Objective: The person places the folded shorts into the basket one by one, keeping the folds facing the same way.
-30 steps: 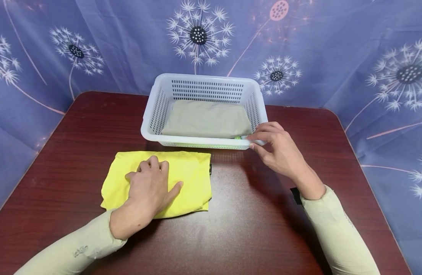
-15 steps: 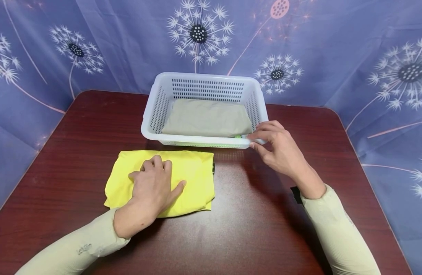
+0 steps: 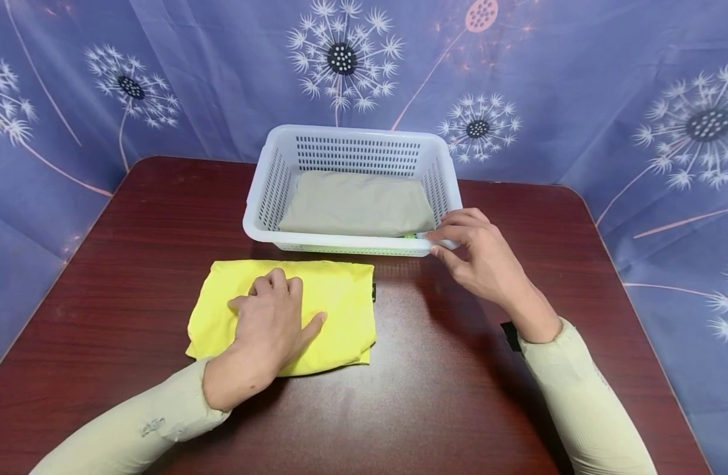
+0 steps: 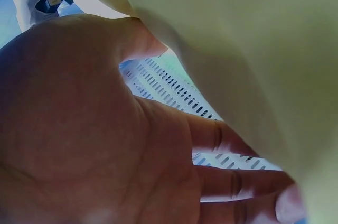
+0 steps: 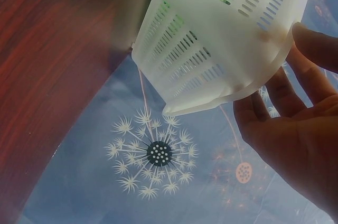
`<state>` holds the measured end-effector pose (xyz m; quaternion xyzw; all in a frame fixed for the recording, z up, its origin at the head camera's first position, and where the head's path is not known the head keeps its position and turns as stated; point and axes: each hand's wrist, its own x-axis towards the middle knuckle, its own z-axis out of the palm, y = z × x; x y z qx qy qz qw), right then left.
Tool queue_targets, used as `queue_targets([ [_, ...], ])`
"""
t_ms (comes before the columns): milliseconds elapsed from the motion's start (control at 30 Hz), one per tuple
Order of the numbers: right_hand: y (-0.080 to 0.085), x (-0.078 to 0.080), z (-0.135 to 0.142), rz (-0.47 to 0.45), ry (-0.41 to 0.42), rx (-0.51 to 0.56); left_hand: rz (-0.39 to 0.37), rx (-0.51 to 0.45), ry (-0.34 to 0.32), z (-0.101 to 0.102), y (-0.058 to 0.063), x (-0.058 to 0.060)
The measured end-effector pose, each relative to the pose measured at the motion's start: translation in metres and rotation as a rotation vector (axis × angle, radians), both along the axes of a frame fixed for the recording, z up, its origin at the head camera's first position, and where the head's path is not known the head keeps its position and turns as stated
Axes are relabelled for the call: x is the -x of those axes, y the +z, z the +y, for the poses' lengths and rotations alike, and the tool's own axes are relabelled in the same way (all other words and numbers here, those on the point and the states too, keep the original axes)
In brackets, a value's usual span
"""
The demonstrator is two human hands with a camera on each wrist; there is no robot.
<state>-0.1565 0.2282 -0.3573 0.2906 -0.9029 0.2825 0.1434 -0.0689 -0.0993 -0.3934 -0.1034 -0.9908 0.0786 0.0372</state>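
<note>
A folded yellow garment, with a small black tag at its right edge, lies flat on the table in front of the basket. My left hand rests on top of it, fingers spread and slightly bent, thumb out to the right. In the left wrist view the cloth fills the upper right beyond that hand. My right hand pinches the near right corner of the white slotted basket, thumb outside and fingers over the rim. A folded grey-beige garment lies inside the basket, with bright green showing below it.
The dark red-brown table has rounded back corners. Close behind the basket hangs a blue curtain with dandelion prints, which also runs along both sides. A small black piece shows beside the right wrist.
My left hand and the yellow garment under it have slid a little to the right. The right hand stays on the basket corner, and the basket has hardly moved.
</note>
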Motion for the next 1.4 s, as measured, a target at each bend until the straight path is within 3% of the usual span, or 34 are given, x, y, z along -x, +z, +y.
queue_targets([
  [667, 0.0, 0.002, 0.0, 0.003, 0.003, -0.004, 0.012, 0.008, 0.001, 0.009, -0.001, 0.0],
  [1100, 0.0, 0.001, 0.0, 0.002, 0.004, -0.005, 0.088, 0.049, -0.017, 0.013, -0.002, -0.001],
  [1400, 0.0, 0.001, 0.0, -0.004, -0.003, -0.003, 0.078, 0.061, -0.022, 0.017, -0.002, 0.001],
])
